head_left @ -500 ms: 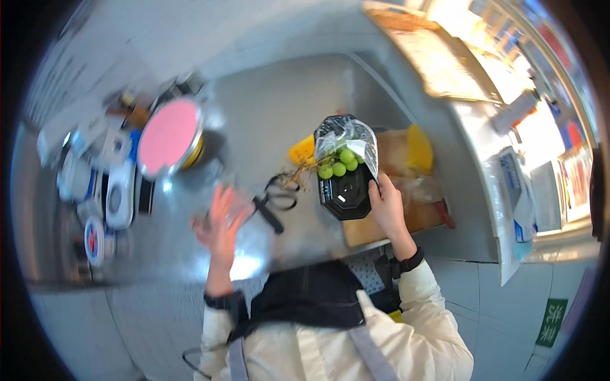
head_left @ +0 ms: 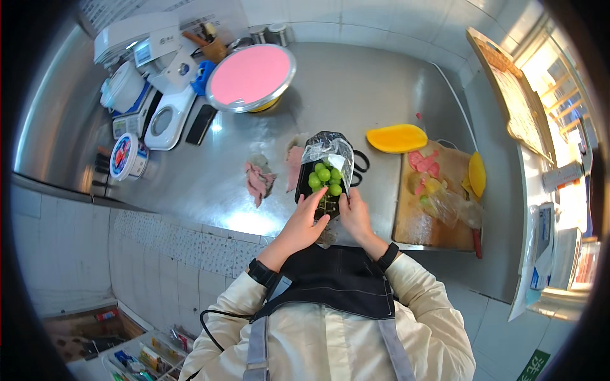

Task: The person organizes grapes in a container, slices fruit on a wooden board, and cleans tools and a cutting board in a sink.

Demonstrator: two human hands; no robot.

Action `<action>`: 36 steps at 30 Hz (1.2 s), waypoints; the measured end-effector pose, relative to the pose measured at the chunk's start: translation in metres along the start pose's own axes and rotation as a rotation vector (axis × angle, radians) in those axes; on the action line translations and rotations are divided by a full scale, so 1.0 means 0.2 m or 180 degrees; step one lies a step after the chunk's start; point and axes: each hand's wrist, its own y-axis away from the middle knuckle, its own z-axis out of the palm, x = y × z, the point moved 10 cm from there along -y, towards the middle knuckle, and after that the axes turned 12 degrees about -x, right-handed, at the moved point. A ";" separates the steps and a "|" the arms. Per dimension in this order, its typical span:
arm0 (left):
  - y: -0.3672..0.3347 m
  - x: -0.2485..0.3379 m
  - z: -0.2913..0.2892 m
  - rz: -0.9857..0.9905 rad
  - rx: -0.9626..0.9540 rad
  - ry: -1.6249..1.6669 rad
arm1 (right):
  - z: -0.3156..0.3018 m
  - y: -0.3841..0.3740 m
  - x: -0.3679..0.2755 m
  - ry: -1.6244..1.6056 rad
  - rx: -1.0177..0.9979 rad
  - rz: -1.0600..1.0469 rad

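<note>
In front of me is a black octagonal tray [head_left: 307,198] holding a small cluster of green grapes [head_left: 325,175], with clear plastic wrap [head_left: 325,147] bunched over its far end. My right hand [head_left: 357,219] grips the tray's near right edge, thumb on top. My left hand [head_left: 301,227] reaches over the near left corner, its fingertips against the lowest grapes and its thumb apart from them. Bare brown stem shows between the hands. Scissors with black loop handles [head_left: 361,166] are partly hidden beside the tray. Crumpled pinkish scraps [head_left: 260,181] rest on the steel to the left.
A pink-topped round turntable [head_left: 251,76] stands at the back left, near a white scale [head_left: 169,120] and a tub [head_left: 129,157]. To the right, a wooden cutting board [head_left: 416,219] bears a plastic bag and peelings. A yellow oblong piece [head_left: 397,138] lies beyond it.
My left hand has come from the left side to the grapes. The tray is now nearer to me, with both hands at it. My view has shifted.
</note>
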 end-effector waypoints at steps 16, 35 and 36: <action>0.25 -0.32 -0.25 -0.0914 0.1021 -0.1690 | 0.13 -0.35 -0.29 0.1734 -0.0481 -0.1051; 0.11 -0.33 -0.20 -0.0294 0.1007 -0.1661 | 0.37 -0.40 -0.39 0.0977 -0.0757 -0.2106; 0.11 -0.33 -0.19 -0.0293 0.1005 -0.1659 | 0.36 -0.40 -0.41 0.0719 -0.0755 -0.2081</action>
